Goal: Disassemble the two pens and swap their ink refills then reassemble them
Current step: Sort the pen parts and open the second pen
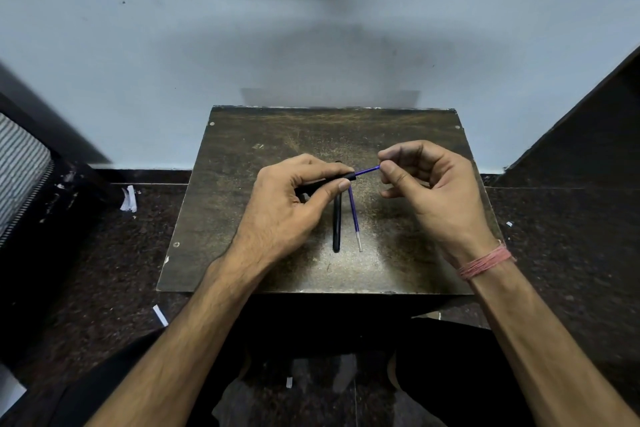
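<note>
My left hand (294, 204) grips a black pen barrel (348, 178), its open end pointing right. A blue refill (367, 170) sticks out of that end, and my right hand (436, 191) pinches its far tip between thumb and forefinger. Both hands hover above the middle of the small dark table (249, 260). Below them a second black pen barrel (336, 222) lies on the table, running front to back. Just to its right lies another blue refill (355, 218) with a clear end toward me. Most of the held barrel is hidden inside my left fist.
The table stands against a pale blue wall (311, 28). Dark speckled floor (104, 253) surrounds it, with scraps of white paper (129, 198) at the left. A dark slanted surface (588, 121) rises at the right, and a striped object (20, 166) sits far left.
</note>
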